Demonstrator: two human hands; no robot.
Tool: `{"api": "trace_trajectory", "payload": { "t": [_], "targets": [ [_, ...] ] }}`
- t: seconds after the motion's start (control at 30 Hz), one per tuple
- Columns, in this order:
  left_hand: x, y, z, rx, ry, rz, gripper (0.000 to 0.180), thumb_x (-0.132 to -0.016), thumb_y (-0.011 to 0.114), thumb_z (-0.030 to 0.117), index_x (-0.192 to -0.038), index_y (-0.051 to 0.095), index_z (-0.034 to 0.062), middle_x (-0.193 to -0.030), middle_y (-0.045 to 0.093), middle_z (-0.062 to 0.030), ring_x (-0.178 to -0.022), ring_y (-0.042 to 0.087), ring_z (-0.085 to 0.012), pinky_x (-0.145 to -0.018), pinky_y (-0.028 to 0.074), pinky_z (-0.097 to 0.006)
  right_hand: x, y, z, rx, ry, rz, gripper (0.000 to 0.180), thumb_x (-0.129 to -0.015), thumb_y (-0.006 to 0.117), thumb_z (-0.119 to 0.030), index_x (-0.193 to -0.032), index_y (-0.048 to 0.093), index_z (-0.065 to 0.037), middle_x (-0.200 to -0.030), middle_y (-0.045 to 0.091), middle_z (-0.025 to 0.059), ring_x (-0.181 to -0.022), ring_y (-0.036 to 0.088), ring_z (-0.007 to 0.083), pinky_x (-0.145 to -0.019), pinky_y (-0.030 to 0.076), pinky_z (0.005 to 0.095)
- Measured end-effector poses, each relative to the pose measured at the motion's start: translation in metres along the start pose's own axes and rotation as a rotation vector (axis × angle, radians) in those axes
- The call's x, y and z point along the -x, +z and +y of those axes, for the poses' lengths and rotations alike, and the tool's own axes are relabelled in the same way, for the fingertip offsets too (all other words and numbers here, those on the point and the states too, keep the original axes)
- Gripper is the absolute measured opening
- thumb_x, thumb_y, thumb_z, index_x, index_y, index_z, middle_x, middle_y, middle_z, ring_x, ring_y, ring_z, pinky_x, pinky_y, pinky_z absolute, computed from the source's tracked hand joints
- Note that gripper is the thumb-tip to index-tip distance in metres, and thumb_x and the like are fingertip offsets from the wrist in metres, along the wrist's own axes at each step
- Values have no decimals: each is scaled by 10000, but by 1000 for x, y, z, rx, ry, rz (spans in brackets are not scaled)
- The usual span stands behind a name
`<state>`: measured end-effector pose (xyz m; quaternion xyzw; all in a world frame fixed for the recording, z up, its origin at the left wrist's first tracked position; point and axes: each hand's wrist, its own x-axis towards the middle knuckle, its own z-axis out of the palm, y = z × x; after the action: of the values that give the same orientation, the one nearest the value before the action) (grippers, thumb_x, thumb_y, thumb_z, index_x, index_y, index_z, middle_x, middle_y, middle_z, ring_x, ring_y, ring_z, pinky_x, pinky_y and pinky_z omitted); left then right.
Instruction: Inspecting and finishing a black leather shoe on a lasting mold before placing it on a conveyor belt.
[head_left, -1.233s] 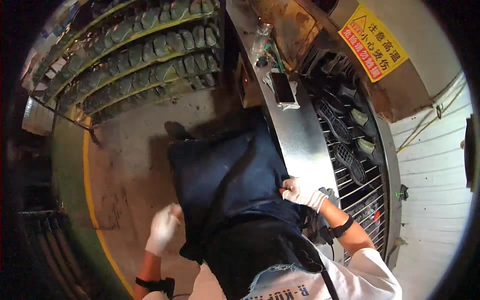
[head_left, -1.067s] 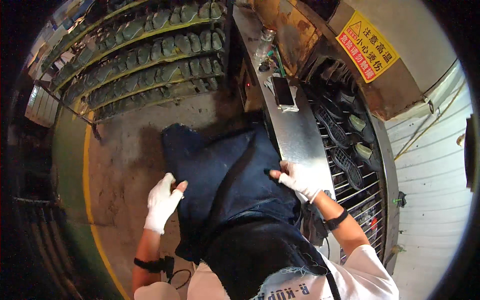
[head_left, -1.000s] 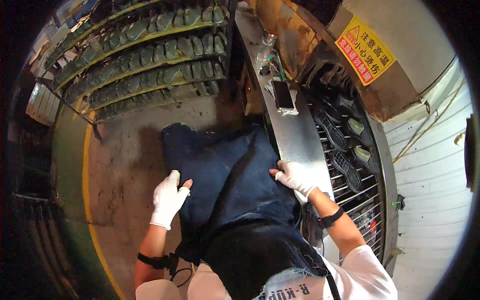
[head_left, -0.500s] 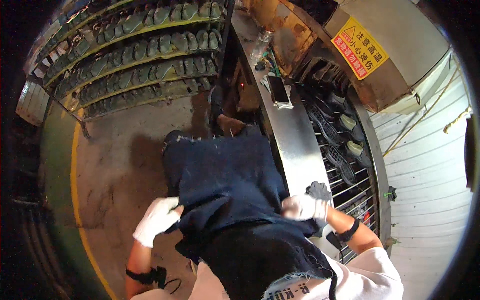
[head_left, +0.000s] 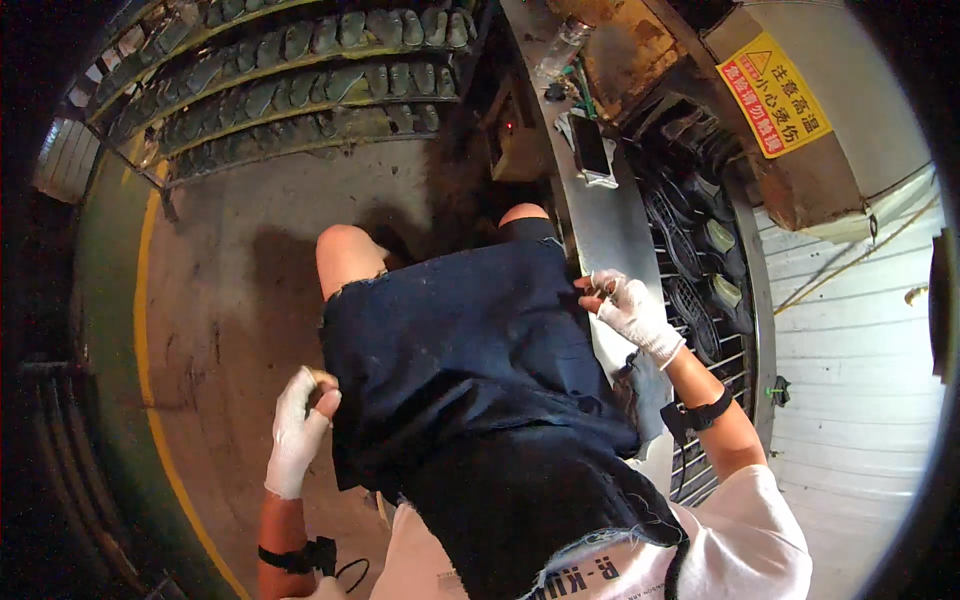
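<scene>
A dark blue denim apron [head_left: 460, 350] lies spread over my lap, and bare knees [head_left: 345, 255] show past its far hem. My left hand [head_left: 298, 430], in a white glove, curls its fingers against the apron's left edge. Something small and tan shows at its fingertips, but I cannot tell what it is. My right hand [head_left: 630, 310], also gloved white, pinches the apron's right edge beside the metal ledge [head_left: 610, 225]. Each wrist wears a black strap.
A phone [head_left: 592, 150] and a bottle [head_left: 560, 45] rest on the ledge. To its right, a wire rack [head_left: 700, 290] carries dark shoe soles into a rusty machine with a yellow warning sign [head_left: 775, 95]. Shelves of soles [head_left: 300, 60] stand beyond the concrete floor [head_left: 220, 300].
My hands have slid outward over the apron to its two edges, and the right one has moved up along the ledge. The apron now lies flatter and my knees have come into sight.
</scene>
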<state>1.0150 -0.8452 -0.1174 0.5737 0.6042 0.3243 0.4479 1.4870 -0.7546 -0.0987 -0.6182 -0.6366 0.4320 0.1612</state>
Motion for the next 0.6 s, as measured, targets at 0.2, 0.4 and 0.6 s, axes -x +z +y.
{"api": "trace_trajectory", "payload": {
  "t": [0.2, 0.4, 0.6],
  "targets": [
    [-8, 35, -47, -100, 187, 106, 303, -746, 698, -71, -1011, 605, 42, -967, 517, -91, -864, 540, -228, -769, 455, -304, 2, 24, 4, 111, -157, 116, 450, -781, 775, -134, -1202, 635, -58, -884, 545, 47, -792, 479, 130, -728, 425, 274],
    [-33, 30, -30, -224, 107, 359, 86, -864, 609, 14, -833, 529, 10, -829, 512, -73, -805, 518, -208, -769, 433, -308, 10, 31, 47, -183, -150, 131, 404, -777, 764, -94, -1154, 622, -68, -979, 586, 20, -875, 528, 138, -790, 445, 296],
    [-61, 0, -12, -257, 39, 469, 129, -950, 540, 124, -922, 571, 2, -871, 577, -57, -841, 520, -154, -784, 432, -296, -11, 11, 10, 92, -245, 302, 132, -886, 589, -69, -1014, 579, -38, -925, 555, 56, -918, 544, 153, -864, 436, 292]
  ]
}}
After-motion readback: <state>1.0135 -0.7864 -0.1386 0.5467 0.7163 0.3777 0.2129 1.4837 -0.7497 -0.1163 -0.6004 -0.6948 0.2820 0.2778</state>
